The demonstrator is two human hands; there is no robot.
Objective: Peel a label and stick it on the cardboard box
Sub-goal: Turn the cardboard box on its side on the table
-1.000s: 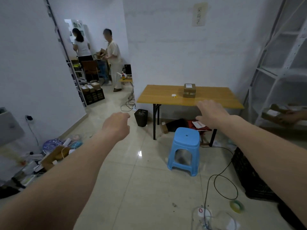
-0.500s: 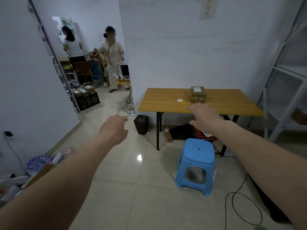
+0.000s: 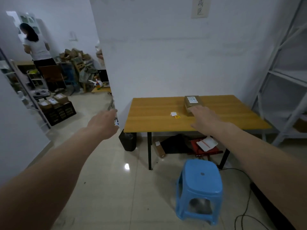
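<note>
Both hands nearer now, right hand (image 3: 205, 119) fingers loosely apart over cardboard box (image 3: 191, 102).

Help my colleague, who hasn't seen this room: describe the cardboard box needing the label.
Find the wooden table against the white wall. Toward its back right lies the cardboard box, brown and flat. Unlike the small white scraps to its left, it carries a printed white sheet on top.
</note>
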